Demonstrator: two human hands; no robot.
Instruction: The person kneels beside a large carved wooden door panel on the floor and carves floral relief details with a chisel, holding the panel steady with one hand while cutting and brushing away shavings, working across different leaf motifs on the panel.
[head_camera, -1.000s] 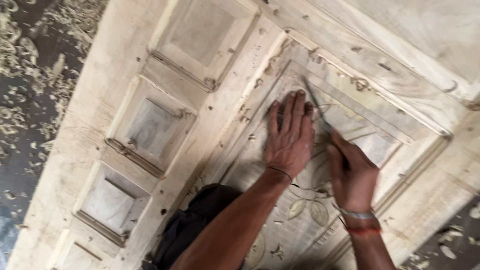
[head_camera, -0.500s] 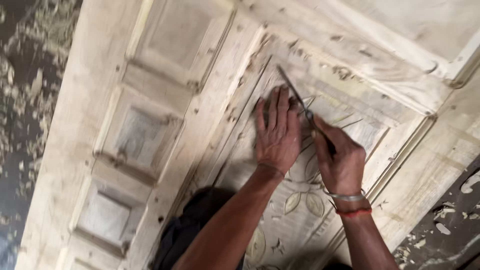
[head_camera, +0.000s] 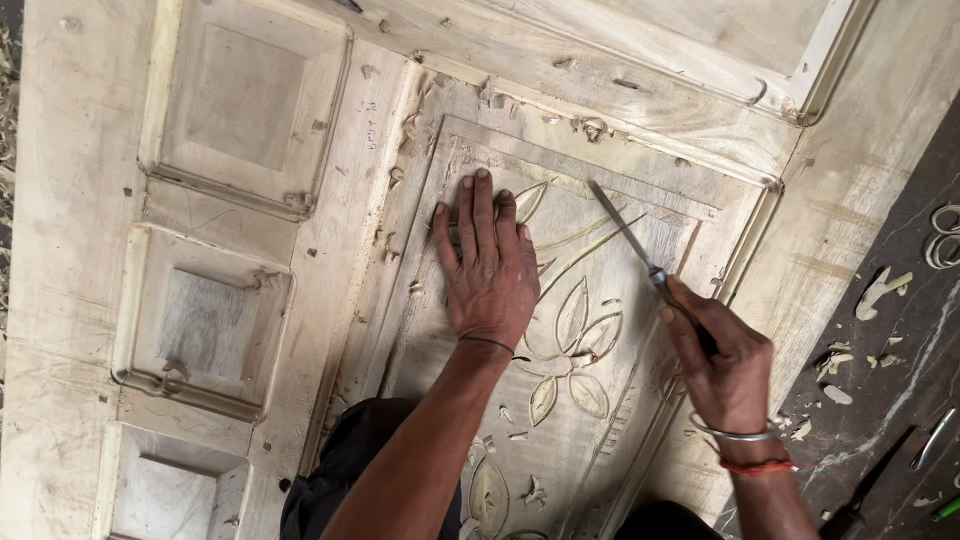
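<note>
A pale wooden door (head_camera: 340, 300) lies flat beneath me, with a carved leaf pattern (head_camera: 580, 330) cut into its central panel. My left hand (head_camera: 487, 265) rests flat on that panel, fingers spread, just left of the leaves. My right hand (head_camera: 722, 368) grips the handle of a slim metal chisel (head_camera: 625, 235). The blade points up and left, its tip touching the upper part of the carved panel. A bangle and a red thread sit on my right wrist.
Square recessed panels (head_camera: 205, 320) run down the door's left side. Wood chips (head_camera: 880, 290) and shavings lie on the dark floor at right, along with another tool (head_camera: 935, 435). My dark-clothed knee (head_camera: 350, 470) rests on the door at the bottom.
The view has shifted, so the door now looks more upright. My left hand stays flat on the panel. My right hand has drawn back to the right, the chisel now apart from the left hand.
</note>
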